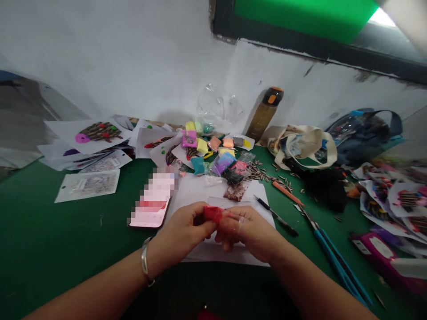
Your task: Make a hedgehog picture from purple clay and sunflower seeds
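My left hand (187, 229) and my right hand (250, 229) meet over white paper (190, 191), fingers closed on a small packet of red modelling clay (213, 214). The red clay shows mostly at the left fingertips, while clear plastic pokes out between the right fingers. Part of the packet is hidden by the fingers. Just beyond my hands lie a small bag of brown bits (235, 191) and several coloured clay packets (223, 163). A black pen (275, 215) rests to the right of my right hand, and a phone (153, 200) with a blurred screen is left of my left hand.
Scissors or tweezers with blue handles (340, 262), an orange tool (287, 193) and scattered sunflower seeds (258, 171) lie to the right. Seed-decorated papers (100, 133) are stacked at the back left. A brown bottle (265, 113) and a cloth bag (302, 146) stand near the wall.
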`<state>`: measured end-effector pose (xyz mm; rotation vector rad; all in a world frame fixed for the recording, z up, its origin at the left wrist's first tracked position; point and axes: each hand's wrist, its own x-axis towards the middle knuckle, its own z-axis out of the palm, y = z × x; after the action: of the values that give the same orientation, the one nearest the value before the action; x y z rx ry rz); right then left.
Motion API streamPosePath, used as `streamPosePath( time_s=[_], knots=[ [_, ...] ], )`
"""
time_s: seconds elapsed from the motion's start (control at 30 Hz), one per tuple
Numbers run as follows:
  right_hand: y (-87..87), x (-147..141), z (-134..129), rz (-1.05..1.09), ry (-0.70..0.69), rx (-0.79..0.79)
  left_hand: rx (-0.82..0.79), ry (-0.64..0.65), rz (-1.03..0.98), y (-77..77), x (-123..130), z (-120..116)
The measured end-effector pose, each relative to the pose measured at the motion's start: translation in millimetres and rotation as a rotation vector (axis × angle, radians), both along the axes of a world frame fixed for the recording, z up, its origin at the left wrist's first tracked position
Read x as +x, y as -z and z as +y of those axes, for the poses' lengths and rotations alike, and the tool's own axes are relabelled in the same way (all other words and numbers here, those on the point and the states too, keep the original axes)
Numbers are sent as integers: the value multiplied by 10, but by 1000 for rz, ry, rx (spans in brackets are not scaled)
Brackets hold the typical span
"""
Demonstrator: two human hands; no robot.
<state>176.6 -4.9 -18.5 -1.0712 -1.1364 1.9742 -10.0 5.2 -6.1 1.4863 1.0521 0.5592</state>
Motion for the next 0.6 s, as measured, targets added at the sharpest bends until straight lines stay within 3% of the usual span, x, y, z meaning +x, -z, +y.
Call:
streamPosePath(
  time_s=[0.23, 0.6],
  knots=[
    [46, -46, -11, 16, 8, -22, 14, 47, 44, -36, 16, -17],
    [1, 25, 22, 31, -20, -62, 2, -2, -10, -20, -13, 15]
  ],
)
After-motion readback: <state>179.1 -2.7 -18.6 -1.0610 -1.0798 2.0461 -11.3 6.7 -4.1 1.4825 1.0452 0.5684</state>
